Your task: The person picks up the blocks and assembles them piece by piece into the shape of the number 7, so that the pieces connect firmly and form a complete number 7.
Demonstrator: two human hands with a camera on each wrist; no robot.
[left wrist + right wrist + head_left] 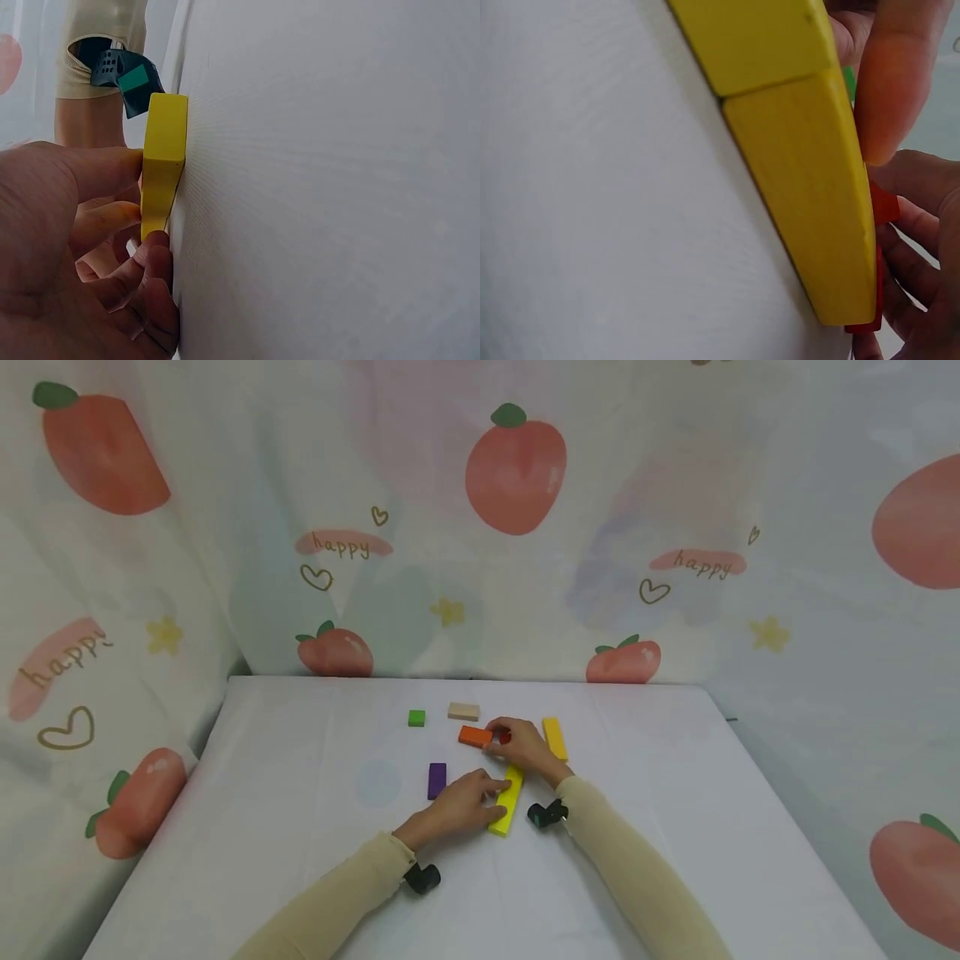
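Note:
Two yellow blocks lie end to end in a slanting row; their seam shows in the right wrist view. My left hand rests its thumb and index fingertip on the upper face of this yellow row, its other fingers bent beside it. Just beyond the row, my right hand pinches the right end of an orange block between thumb and index finger. A red block shows under that hand, partly hidden by the fingers. Left of my left hand lies a purple block.
Farther back on the white table are a green block and a pale wooden block. Another yellow block lies right of my right hand. A printed curtain hangs behind the table.

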